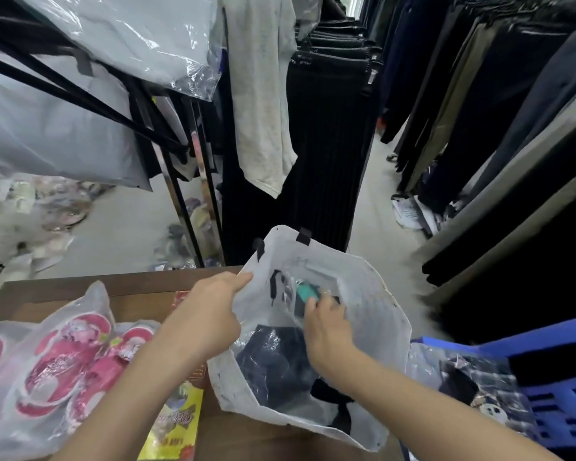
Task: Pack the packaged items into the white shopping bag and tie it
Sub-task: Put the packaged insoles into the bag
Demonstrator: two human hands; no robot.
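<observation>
— White plastic, pinched: the left grip (210, 314) has thumb and forefinger closed narrow on the left rim of the white shopping bag (389, 327), holding its mouth open.

— And the right grip (326, 327)?

— Down inside the bag. Its fingers (313, 302) are curled onto a teal packet (304, 292) near the far wall. It is blurred, so I can't say how firmly they clasp it, but they are bent round it, not flat.

— What else is in the bag?

— A dark garment in clear wrap (273, 357) lies just under the right wrist, against the near side. Two black handles (303, 236) stick up from the far rim.

— Where does the bag sit?

— At the right end of the brown tabletop (140, 287), with its right side beyond the edge, near a blue plastic crate (562, 394). A checked garment in clear wrap (479, 384) lies between bag and crate.

— Left of the arms?

— Pink sandals in a clear bag (64, 361) lie on the tabletop, and a yellow and red packet (180, 417) lies beside them under the left forearm. Farther out, racks of dark trousers (479, 128) line a pale floor (120, 227).
</observation>
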